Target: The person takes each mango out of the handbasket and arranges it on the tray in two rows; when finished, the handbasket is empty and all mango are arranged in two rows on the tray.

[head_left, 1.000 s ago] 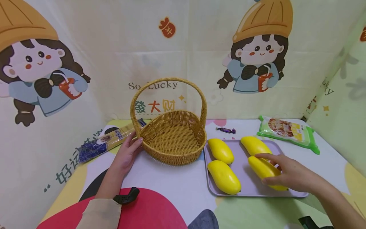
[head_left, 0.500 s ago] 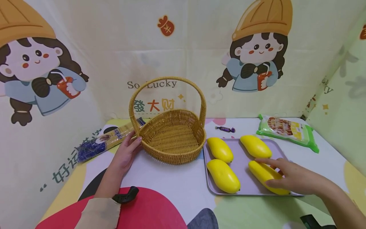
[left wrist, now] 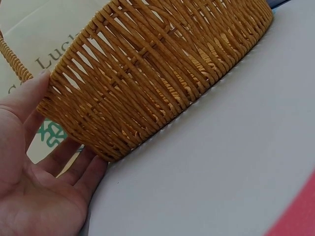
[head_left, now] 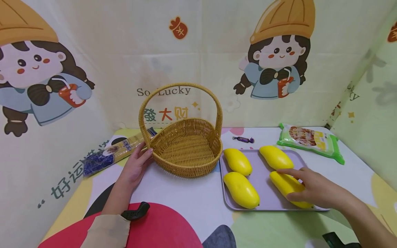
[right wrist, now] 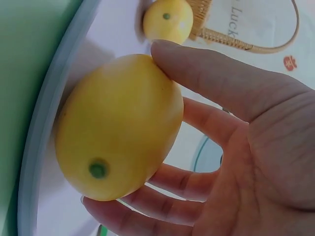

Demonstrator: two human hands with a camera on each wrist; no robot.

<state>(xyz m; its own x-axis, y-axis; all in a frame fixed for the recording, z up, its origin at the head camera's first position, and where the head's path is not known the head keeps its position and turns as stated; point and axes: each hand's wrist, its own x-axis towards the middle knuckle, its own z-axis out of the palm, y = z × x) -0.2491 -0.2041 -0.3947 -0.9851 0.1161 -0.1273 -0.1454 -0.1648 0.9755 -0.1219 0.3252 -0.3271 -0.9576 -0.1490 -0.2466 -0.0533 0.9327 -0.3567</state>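
Observation:
A yellow mango (head_left: 286,185) lies at the front right of a lilac tray (head_left: 263,187). My right hand (head_left: 321,188) holds it, thumb on one side and fingers curved round the other; in the right wrist view the mango (right wrist: 118,123) shows its green stem end, close to the tray's rim. At the left end of a woven basket (head_left: 186,170), my left hand (head_left: 136,167) grips the side. Its thumb touches the rim while its fingers reach round low behind, as the left wrist view shows on the basket wall (left wrist: 138,78). The basket has a tall arched handle and nothing in it.
Three more mangoes lie on the tray: front left (head_left: 242,190), back left (head_left: 237,162) and back right (head_left: 276,157). A pasta packet (head_left: 114,153) lies left of the basket, a purple-wrapped candy (head_left: 243,139) behind the tray, and a green-edged food bag (head_left: 310,142) at back right.
My right hand and its mango have shifted slightly toward me, away from the back right mango, then a little back. My left hand stays at the basket. The head view has turned slightly.

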